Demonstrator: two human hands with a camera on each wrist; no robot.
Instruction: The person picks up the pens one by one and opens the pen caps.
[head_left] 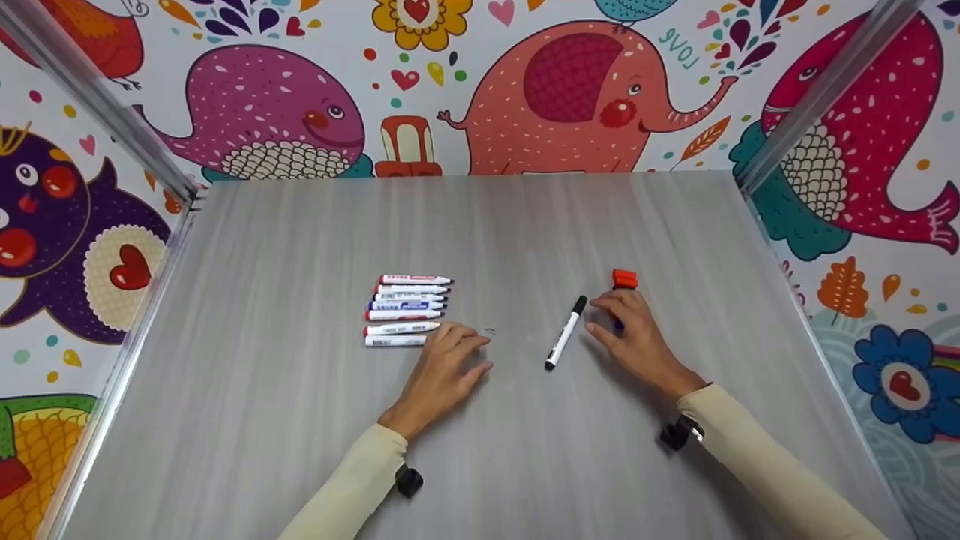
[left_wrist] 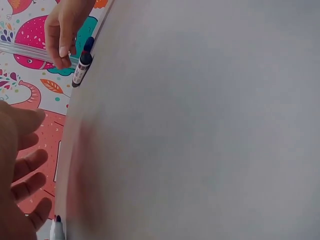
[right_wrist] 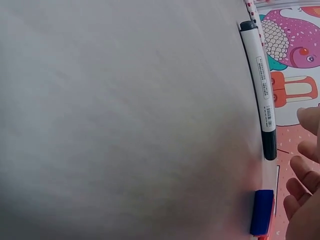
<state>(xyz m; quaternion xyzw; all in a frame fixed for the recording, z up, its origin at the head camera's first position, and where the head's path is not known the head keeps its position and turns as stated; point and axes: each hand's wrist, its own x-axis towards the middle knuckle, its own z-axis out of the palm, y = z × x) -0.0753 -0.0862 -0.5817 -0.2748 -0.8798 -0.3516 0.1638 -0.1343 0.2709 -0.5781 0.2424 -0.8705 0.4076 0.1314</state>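
Several white markers lie side by side in a row on the table, their dark tips facing right where visible. My left hand is over the right end of the nearest markers, fingers loosely bent, and hides those tips. It holds nothing that I can see. A single white marker with a black cap lies slanted between my hands. Just right of it is my right hand, fingers apart and relaxed, partly covering a group of loose caps. Red caps show past its fingers, and a blue cap appears in the right wrist view.
The grey table has metal frame edges at left and right. A wall with cartoon animals stands behind it. Small dark marks are on the tabletop beside the left hand.
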